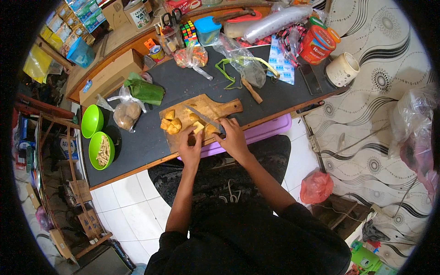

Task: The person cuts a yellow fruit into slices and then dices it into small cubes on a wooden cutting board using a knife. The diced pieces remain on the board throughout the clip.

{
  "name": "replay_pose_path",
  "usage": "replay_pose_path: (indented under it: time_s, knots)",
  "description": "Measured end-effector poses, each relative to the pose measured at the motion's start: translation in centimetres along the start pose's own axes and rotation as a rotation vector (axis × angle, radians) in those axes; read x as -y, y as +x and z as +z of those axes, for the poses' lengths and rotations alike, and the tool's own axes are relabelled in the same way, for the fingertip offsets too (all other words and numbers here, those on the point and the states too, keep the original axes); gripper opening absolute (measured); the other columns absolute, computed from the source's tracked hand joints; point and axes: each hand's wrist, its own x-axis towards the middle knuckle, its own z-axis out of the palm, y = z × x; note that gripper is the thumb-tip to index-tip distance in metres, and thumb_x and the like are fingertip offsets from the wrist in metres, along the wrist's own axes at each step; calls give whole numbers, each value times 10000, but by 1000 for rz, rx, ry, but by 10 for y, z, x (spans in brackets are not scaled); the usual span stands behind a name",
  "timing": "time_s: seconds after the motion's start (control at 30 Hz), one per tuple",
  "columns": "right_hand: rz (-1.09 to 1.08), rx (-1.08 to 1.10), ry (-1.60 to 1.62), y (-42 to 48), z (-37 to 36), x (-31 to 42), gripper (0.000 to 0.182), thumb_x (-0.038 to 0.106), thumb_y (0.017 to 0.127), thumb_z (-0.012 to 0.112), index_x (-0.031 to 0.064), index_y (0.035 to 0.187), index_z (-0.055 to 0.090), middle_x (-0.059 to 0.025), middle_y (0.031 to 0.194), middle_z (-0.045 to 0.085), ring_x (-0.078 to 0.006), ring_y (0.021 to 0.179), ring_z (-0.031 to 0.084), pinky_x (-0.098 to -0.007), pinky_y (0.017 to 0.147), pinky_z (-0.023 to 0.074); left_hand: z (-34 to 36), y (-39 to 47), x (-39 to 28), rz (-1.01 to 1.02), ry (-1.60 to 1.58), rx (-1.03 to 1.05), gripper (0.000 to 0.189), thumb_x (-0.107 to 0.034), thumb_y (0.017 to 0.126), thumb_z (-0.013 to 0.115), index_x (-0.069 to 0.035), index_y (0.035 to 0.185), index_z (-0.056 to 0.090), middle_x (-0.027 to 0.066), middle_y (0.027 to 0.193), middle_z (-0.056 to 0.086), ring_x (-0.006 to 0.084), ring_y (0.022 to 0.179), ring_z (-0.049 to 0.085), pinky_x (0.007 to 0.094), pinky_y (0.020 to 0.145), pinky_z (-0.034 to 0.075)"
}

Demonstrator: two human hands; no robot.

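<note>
A wooden cutting board with a handle lies near the table's front edge. My left hand holds a pale yellow cut block of food between thumb and fingers at the board's front. My right hand is closed on the handle end of a knife, whose blade points up and left across the board, just above the block. Several yellow-brown fried-looking pieces sit at the board's left, and another piece lies beside the blade. What the pieces are, I cannot tell.
Two green bowls stand at the left, the nearer one holding pale strips. Round brown items in a plastic bag and a folded green leaf lie near them. Behind the board are a bag of chillies, green stalks and a brown stick.
</note>
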Motion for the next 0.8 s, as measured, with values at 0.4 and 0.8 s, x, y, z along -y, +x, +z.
replay_pose_path:
  time_s: [0.4,0.8]
  knots:
    - [145,-29,168,-3,3,-10,428,109,831,849,10,1194,644,-167,1015,644,-355,916,653,-428,819,525,-11,11,-30,-77,-123,15,222,-32,929,786,-2,1134,707,98,1120,722,148,962,712,294,856,582]
    - [188,-94,812,15,-11,1,300,60,926,777,-8,1184,640,-107,1104,765,-105,887,619,-300,819,510,-3,31,-31,-277,-726,294,271,92,942,714,26,1194,639,117,1190,698,177,1153,677,305,979,557]
